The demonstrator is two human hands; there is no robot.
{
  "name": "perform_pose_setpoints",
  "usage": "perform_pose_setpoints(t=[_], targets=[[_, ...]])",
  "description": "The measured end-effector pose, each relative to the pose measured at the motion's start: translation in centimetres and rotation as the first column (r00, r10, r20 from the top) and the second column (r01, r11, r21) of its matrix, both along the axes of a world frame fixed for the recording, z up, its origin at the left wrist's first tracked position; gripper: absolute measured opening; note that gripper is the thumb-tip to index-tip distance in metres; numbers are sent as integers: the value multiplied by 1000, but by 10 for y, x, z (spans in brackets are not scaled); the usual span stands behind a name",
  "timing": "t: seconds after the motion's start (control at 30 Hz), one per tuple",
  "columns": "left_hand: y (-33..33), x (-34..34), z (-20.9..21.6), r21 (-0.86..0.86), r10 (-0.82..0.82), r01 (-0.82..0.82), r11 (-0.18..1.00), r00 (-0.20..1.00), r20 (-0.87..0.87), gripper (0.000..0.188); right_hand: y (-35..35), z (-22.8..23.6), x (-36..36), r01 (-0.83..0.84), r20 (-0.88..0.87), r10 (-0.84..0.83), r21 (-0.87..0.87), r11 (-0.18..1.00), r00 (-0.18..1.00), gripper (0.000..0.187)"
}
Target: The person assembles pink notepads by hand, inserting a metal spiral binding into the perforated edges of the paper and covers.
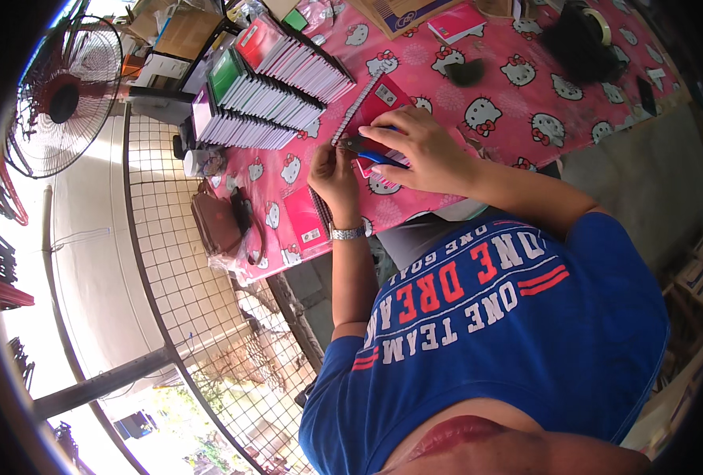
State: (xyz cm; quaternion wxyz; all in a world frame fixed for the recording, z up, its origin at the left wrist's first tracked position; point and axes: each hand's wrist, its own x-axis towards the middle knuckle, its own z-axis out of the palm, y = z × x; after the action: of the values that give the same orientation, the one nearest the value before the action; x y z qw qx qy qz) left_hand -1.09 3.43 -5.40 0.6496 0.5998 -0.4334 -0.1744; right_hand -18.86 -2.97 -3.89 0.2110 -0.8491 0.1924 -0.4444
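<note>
My right hand (434, 154) is closed around blue-handled pliers (386, 159). The dark jaws of the pliers point left, at the near end of a spiral notebook's wire coil (356, 109). Pinched at that same coil end is my left hand (333, 180), its fingertips close to the jaws; what exactly lies between them is partly hidden. The spiral notebook (381, 97) has a red-pink cover and lies slanted on the table, partly under my right hand. Another red-pink notebook (307, 222) lies beside my left wrist, which wears a metal watch (346, 233).
Stacked spiral notebooks (264, 107) with purple, green and red covers stand at the back left. A pink patterned cloth (525, 95) covers the table. A brown bag (218, 222) sits at the left edge, a fan (64, 99) beyond. A tape roll (601, 28) lies far right.
</note>
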Motion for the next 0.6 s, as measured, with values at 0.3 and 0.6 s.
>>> perform_pose_setpoints(t=[0.3, 0.6], targets=[[6, -2, -4, -117, 162, -125, 985, 898, 409, 11, -5, 10, -2, -507, 435, 379, 855, 112, 817, 40], [137, 74, -6, 55, 500, -514, 856, 797, -338, 25, -69, -99, -99, 147, -127, -96, 501, 853, 987, 38]])
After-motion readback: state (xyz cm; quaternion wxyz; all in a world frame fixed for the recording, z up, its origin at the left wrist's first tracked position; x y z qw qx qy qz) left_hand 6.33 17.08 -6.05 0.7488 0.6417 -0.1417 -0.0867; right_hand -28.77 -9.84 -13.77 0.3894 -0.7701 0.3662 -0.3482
